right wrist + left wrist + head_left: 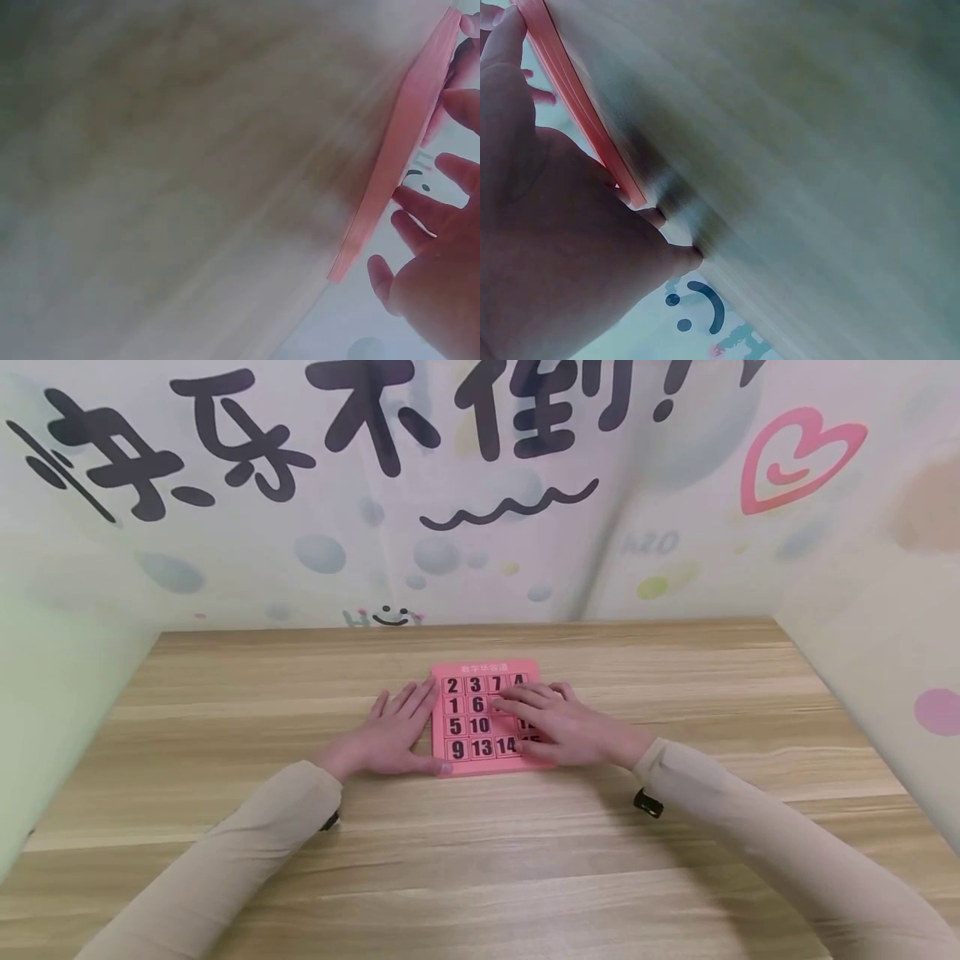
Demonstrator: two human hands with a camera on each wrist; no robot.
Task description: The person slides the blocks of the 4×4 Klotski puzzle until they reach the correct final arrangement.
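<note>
A pink sliding number puzzle [480,768] lies flat on the wooden table, its numbered tiles facing up. Along its left edge rests my left hand [390,735], fingers extended, with the thumb at the near left corner. My right hand [570,727] reaches over the right part of the puzzle, and its fingertips are on the tiles in the middle. It hides several tiles there. Part of a bare pink slot shows to the right of the 10 tile [479,725]. From the side, the puzzle's edge [592,120] shows in the left wrist view beside the left hand.
The wooden table [480,868] runs back to a printed wall [360,543] with dark lettering, dots and a pink heart [798,460]. Pale walls stand at both sides. Both forearms in beige sleeves [240,852] lie across the near part of the view.
</note>
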